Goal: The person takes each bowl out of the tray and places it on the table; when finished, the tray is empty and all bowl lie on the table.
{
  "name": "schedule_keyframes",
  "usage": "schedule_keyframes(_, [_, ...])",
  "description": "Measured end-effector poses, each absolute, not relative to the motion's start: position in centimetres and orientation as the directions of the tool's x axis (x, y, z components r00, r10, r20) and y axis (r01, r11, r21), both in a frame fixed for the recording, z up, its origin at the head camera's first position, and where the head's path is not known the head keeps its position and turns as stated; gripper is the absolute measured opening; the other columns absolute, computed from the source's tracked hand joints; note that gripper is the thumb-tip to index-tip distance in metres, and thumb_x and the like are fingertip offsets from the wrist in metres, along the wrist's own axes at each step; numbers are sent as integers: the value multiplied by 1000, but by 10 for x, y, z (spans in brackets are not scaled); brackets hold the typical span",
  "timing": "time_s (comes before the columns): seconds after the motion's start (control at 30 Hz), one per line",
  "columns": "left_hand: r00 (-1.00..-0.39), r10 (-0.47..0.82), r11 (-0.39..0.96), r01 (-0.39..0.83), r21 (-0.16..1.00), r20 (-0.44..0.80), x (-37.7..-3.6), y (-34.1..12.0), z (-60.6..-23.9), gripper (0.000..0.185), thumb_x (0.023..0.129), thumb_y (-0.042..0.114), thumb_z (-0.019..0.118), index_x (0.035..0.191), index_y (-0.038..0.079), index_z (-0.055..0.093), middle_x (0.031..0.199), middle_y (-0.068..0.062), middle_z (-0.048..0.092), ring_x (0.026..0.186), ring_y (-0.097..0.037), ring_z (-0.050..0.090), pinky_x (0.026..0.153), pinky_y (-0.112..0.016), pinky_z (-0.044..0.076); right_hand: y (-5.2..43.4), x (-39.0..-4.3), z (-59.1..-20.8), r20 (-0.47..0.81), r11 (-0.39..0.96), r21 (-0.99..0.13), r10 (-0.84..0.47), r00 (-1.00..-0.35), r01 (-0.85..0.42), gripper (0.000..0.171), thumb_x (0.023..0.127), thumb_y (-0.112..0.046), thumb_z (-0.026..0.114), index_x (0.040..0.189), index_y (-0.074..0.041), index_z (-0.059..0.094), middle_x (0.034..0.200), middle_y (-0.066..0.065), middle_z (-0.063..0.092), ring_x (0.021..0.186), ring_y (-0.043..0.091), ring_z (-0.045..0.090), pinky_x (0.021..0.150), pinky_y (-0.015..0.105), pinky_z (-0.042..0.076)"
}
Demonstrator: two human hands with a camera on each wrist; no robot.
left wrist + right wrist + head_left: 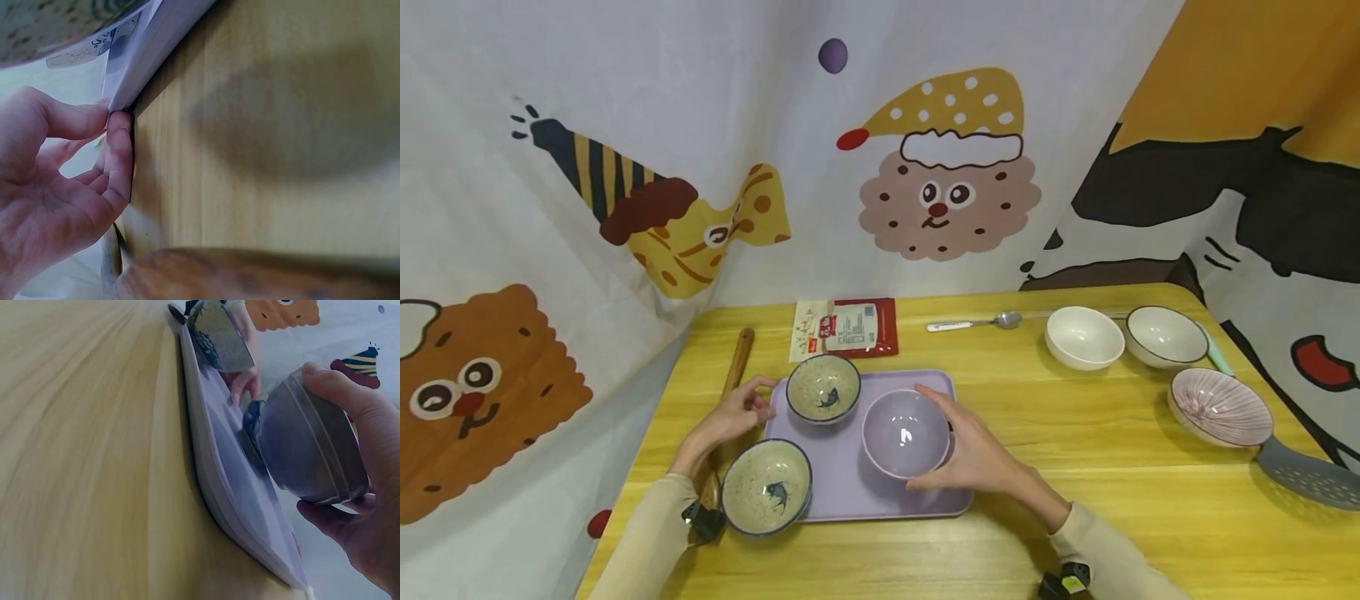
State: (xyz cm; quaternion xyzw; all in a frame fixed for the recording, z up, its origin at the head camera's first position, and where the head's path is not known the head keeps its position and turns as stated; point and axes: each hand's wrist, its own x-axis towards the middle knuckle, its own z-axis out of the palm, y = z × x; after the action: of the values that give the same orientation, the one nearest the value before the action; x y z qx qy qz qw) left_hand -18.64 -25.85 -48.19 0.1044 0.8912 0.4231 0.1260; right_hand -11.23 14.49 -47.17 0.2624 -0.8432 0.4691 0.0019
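My right hand (973, 450) holds a light purple bowl (906, 435) by its side, thumb and fingers spread around the rim. In the right wrist view the bowl (297, 437) is raised above the purple tray (234, 472). At the tray's left edge, my left hand (737, 412) pinches the rim; the left wrist view has thumb and fingertip meeting on the tray corner (134, 69). One speckled bowl with a blue fish (823, 388) sits on the tray's back left part. A second fish bowl (767, 487) overlaps the tray's front left corner.
A long wooden-handled utensil (739, 358) lies left of the tray. Behind it are a red and cream food packet (846, 327) and a spoon (973, 322). To the right stand a white bowl (1084, 337), a dark-rimmed bowl (1167, 336), a striped bowl (1221, 407) and a grey slotted utensil (1311, 477).
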Motion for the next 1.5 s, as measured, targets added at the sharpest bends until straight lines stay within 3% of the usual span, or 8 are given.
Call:
schedule_keyframes(0.27, [-944, 302, 603, 81, 794, -134, -184, -259, -481, 46, 91, 1, 64, 136, -3, 53, 85, -13, 58, 73, -17, 53, 62, -25, 44, 166, -111, -468, 282, 451, -785, -350, -893, -425, 124, 57, -48, 97, 157, -10, 34, 145, 10, 55, 122, 26, 62, 97, 50, 53])
schedule_keyframes(0.67, [-947, 295, 596, 76, 800, -130, -187, -259, -485, 44, 90, -2, 62, 133, -3, 54, 83, -11, 59, 72, -18, 55, 64, -25, 46, 209, -105, -470, 288, 545, -765, -186, -939, -342, 123, 55, -40, 100, 156, -13, 36, 142, 13, 56, 120, 29, 62, 95, 43, 53])
schedule_keyframes(0.8, [-946, 295, 597, 72, 799, -135, -187, -259, -485, 45, 90, -1, 62, 134, -3, 54, 84, -11, 59, 72, -17, 55, 64, -26, 46, 227, -102, -471, 301, 590, -744, -124, -945, -314, 121, 55, -37, 100, 156, -12, 37, 144, 16, 54, 119, 30, 60, 93, 30, 52])
schedule_keyframes(1.0, [-944, 299, 600, 72, 797, -140, -188, -260, -486, 46, 90, -3, 60, 135, -2, 54, 84, -11, 59, 73, -19, 56, 65, -26, 46, 252, -96, -475, 286, 592, -764, -47, -957, -257, 119, 59, -27, 100, 156, -8, 35, 148, 19, 49, 122, 33, 55, 91, 7, 40])
schedule_keyframes(1.23, [-946, 285, 610, 54, 791, -156, -186, -259, -484, 45, 92, -1, 60, 137, -1, 53, 87, -12, 59, 75, -19, 56, 67, -27, 48, 277, -86, -473, 230, 627, -763, 33, -973, -159, 119, 62, -27, 98, 158, -6, 30, 143, 26, 50, 121, 42, 55, 87, 8, 38])
schedule_keyframes(1.5, [-945, 289, 610, 60, 790, -151, -187, -259, -486, 46, 91, -1, 60, 137, 0, 54, 87, -12, 60, 75, -18, 57, 66, -26, 48, 305, -75, -476, 226, 648, -756, 131, -965, -89, 120, 64, -25, 98, 158, -3, 27, 144, 29, 48, 120, 42, 52, 83, 1, 33])
